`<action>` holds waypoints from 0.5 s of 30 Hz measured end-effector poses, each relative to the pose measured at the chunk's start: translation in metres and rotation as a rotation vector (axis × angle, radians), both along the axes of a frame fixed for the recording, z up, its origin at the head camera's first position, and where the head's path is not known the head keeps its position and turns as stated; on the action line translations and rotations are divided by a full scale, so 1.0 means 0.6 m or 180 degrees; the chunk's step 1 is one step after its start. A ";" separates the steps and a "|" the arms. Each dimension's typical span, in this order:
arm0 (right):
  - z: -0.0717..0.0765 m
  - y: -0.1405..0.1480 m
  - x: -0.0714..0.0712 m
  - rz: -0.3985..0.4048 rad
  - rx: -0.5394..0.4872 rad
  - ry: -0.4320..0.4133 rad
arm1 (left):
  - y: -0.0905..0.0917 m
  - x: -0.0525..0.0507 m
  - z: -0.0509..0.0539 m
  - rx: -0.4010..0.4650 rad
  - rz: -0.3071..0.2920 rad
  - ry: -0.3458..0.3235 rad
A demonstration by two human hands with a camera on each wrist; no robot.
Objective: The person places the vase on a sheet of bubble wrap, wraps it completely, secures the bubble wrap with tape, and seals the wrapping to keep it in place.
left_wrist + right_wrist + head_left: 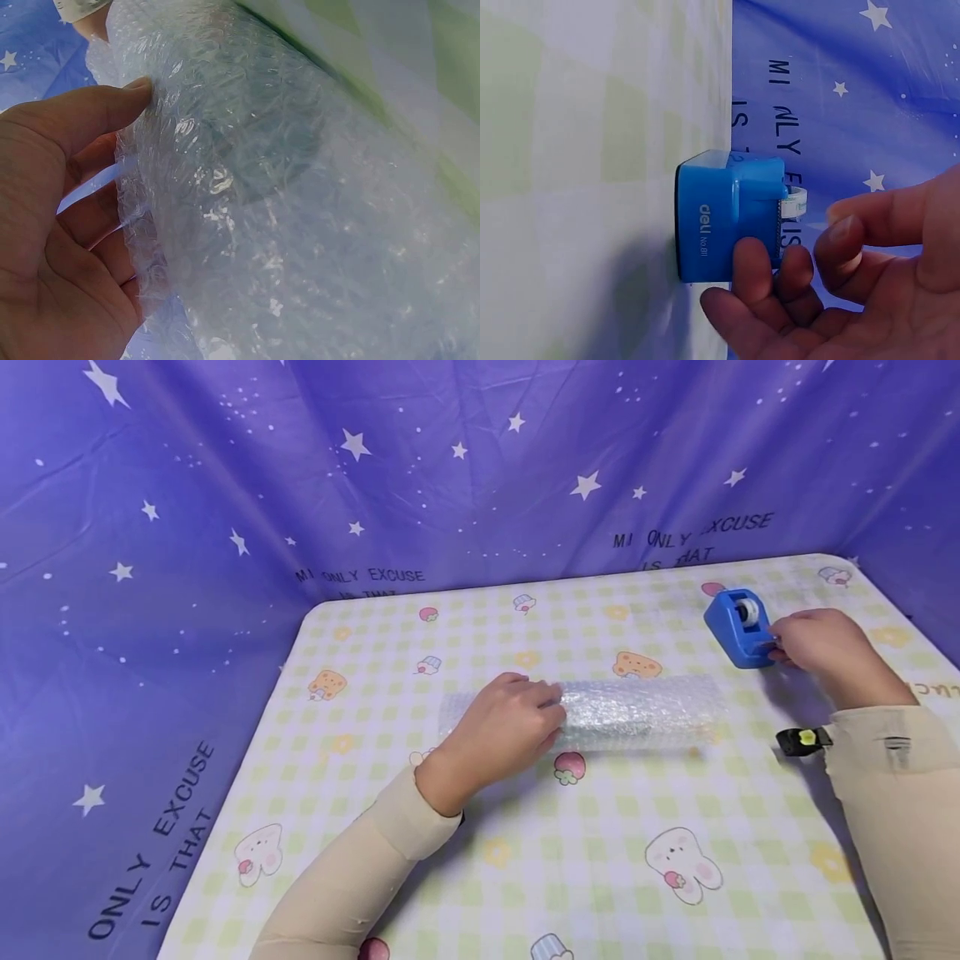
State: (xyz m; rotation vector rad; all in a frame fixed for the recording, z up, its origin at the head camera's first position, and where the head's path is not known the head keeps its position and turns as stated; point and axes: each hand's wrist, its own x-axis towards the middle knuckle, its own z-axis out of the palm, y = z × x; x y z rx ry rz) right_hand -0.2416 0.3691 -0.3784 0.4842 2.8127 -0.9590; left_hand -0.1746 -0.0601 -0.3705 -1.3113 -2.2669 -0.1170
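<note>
A roll of clear bubble wrap (637,714) lies sideways on the table. My left hand (501,722) grips its left part from above. In the left wrist view the thumb lies on the outer layer of bubble wrap (262,187), with the fingers behind its edge. Something inside shows only faintly. Farther right stands a blue tape dispenser (726,631) with a roll of tape (747,612). My right hand (821,647) is at its cutter end, fingers curled, thumb and forefinger pinching the tape end, which is barely visible. Other fingertips touch the dispenser's front (712,225).
A checked tablecloth (585,852) with cartoon prints covers the table. Behind and to the left hangs a purple curtain (465,485) with white stars and lettering. A small black device (801,742) sits beside the right sleeve's cuff.
</note>
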 end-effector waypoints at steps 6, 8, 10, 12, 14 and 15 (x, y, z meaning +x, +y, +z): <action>-0.017 0.008 0.019 -0.0132 -0.0730 0.0243 | 0.003 -0.002 -0.001 -0.0007 -0.0025 -0.0026; -0.023 0.008 0.025 -0.0158 -0.0959 0.0269 | 0.002 -0.001 0.000 0.0001 -0.0019 -0.0028; -0.028 0.005 0.030 -0.0185 -0.1175 0.0292 | 0.001 0.000 0.000 0.0017 -0.0020 -0.0038; -0.033 0.003 0.034 -0.0191 -0.1250 0.0295 | 0.001 0.000 0.000 0.0031 -0.0019 -0.0035; -0.036 0.001 0.036 -0.0208 -0.1215 0.0283 | 0.001 0.000 -0.001 0.0045 -0.0015 -0.0037; -0.038 0.000 0.036 -0.0207 -0.1125 0.0249 | 0.000 -0.001 -0.001 0.0040 -0.0012 -0.0026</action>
